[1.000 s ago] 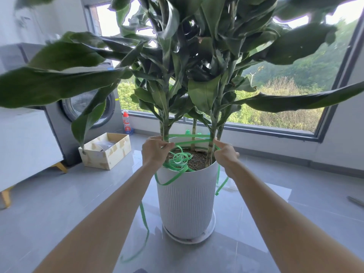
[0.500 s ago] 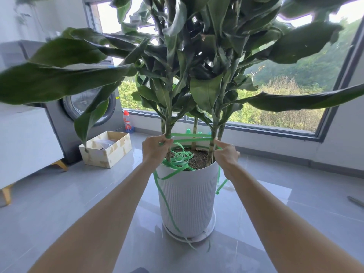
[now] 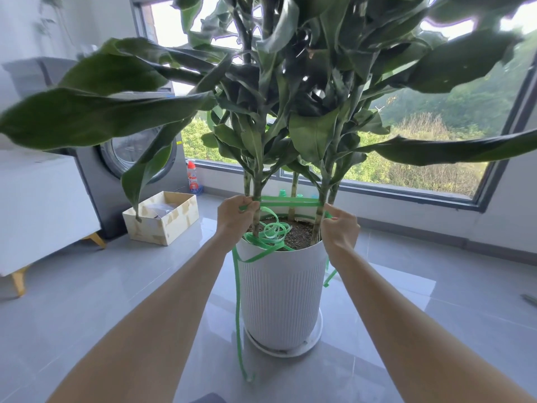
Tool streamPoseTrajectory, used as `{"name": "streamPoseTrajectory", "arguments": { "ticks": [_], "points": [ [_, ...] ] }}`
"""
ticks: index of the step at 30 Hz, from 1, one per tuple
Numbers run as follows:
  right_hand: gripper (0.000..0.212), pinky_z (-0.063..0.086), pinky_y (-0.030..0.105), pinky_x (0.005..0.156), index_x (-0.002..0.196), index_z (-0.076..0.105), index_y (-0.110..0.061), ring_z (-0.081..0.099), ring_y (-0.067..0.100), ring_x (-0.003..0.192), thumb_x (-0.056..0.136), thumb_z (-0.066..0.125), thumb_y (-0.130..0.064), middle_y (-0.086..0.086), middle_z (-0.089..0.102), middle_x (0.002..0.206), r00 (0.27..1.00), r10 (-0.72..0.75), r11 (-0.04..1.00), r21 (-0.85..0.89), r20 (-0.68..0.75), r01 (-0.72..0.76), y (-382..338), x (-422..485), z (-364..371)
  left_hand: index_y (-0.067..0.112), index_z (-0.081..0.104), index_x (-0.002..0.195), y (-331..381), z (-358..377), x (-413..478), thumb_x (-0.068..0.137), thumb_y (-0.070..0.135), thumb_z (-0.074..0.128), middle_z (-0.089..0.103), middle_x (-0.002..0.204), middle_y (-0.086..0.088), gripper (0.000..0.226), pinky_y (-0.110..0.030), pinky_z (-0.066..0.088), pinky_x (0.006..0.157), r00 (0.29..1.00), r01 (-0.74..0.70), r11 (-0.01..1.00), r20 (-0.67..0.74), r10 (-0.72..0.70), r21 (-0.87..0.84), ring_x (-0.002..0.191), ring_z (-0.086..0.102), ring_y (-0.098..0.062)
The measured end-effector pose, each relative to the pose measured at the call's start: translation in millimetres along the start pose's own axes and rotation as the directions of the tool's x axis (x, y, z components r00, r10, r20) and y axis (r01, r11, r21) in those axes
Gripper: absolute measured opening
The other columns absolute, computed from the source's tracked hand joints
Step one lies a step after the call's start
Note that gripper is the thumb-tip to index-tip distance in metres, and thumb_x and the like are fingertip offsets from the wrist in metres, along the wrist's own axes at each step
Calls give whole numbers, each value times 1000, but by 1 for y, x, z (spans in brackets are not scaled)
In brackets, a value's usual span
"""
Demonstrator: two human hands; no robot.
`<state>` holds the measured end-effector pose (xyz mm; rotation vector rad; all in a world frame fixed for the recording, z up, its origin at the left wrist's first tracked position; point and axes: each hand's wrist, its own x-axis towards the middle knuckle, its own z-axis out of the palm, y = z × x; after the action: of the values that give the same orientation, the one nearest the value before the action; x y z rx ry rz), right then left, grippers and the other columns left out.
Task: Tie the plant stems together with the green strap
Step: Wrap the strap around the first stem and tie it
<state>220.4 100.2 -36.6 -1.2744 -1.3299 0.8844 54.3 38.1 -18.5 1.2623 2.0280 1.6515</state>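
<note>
The flat green plastic strap (image 3: 290, 202) runs sideways across the thin green plant stems (image 3: 256, 212). The left hand (image 3: 234, 218) pinches one end in its fingers, and the right hand (image 3: 340, 231) pinches the other.

A home laundry corner: washing machine (image 3: 128, 158) (detergent bottle (image 3: 193, 181) beside window (image 3: 406, 158)).

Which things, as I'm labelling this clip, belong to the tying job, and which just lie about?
Job: green strap, plant stems, left hand, right hand, white pot.
Lying about: cardboard box, red-capped bottle, washing machine.
</note>
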Motion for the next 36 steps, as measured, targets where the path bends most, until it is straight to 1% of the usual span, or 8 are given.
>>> {"name": "streamPoseTrajectory", "arguments": {
  "ticks": [3, 7, 13, 15, 19, 25, 29, 36],
  "points": [
    [55, 44, 29, 58, 122, 63, -20, 50, 18, 84, 79, 44, 10, 5, 61, 127, 998, -11, 1000, -10, -69, 11, -1, 1, 8, 4, 70, 94, -1, 1, 4, 87, 17, 64, 63, 88, -2, 15, -30, 44, 82, 1000, -7, 1000, -13, 7, 10, 79, 51, -13],
    [52, 55, 45, 80, 118, 66, -18, 59, 30, 107, 79, 46, 10, 7, 63, 123, 991, -13, 999, -38, -136, 8, -5, 2, 10, -1, 68, 96, -8, -2, 10, 83, 7, 67, 66, 90, -6, 15, -20, 48, 72, 995, 14, 997, -100, -22, -82, 82, 60, -17],
    [35, 41, 19, 82, 90, 73, -13, 57, 18, 97, 79, 49, 9, -1, 68, 95, 991, -33, 999, -37, -127, 29, -6, 3, 7, 15, 58, 75, 0, -3, 10, 84, 9, 68, 67, 77, 1, 15, -12, 48, 60, 994, -105, 989, -51, 101, -105, 66, 62, -4],
    [36, 39, 15, 85, 104, 72, -11, 59, 16, 108, 81, 50, 6, 0, 69, 110, 992, -35, 998, -62, -118, 28, -8, 3, 3, 9, 57, 81, 4, 2, 8, 88, 9, 62, 67, 77, 1, 8, -10, 47, 54, 985, -126, 987, -132, 112, -104, 64, 62, -5],
    [37, 53, 28, 81, 110, 70, -13, 62, 14, 90, 82, 52, 4, 7, 66, 118, 992, -56, 997, -59, -115, 50, -4, 10, -7, 7, 57, 90, -3, -10, 10, 88, 12, 60, 64, 83, -5, 7, -30, 52, 75, 961, -56, 996, -275, 35, -70, 77, 62, -20],
    [28, 45, 34, 80, 113, 60, -5, 54, 28, 96, 86, 53, -7, 11, 59, 103, 975, 220, 963, -167, 28, -212, 17, 22, -7, 7, 52, 103, -18, -10, 16, 90, 15, 58, 57, 98, -9, 16, -40, 50, 92, 974, 207, 970, -63, -217, -129, 94, 58, -27],
    [22, 47, 36, 69, 107, 55, -2, 50, 28, 81, 86, 53, -7, 15, 54, 96, 888, 389, 911, -246, 245, -332, 32, 19, 3, 1, 56, 117, -28, -3, 15, 90, 17, 61, 58, 109, -14, 32, -30, 52, 81, 918, 386, 909, 157, -364, -154, 97, 55, -23],
    [34, 53, 41, 79, 116, 40, -2, 58, 27, 85, 86, 57, -2, 12, 51, 94, 915, 314, 944, -188, 253, -272, 30, 10, 13, 7, 66, 111, -28, 5, 20, 79, 16, 74, 65, 101, -11, 34, -30, 54, 83, 949, 315, 936, 45, -311, -160, 76, 61, -17]
  ]
}}
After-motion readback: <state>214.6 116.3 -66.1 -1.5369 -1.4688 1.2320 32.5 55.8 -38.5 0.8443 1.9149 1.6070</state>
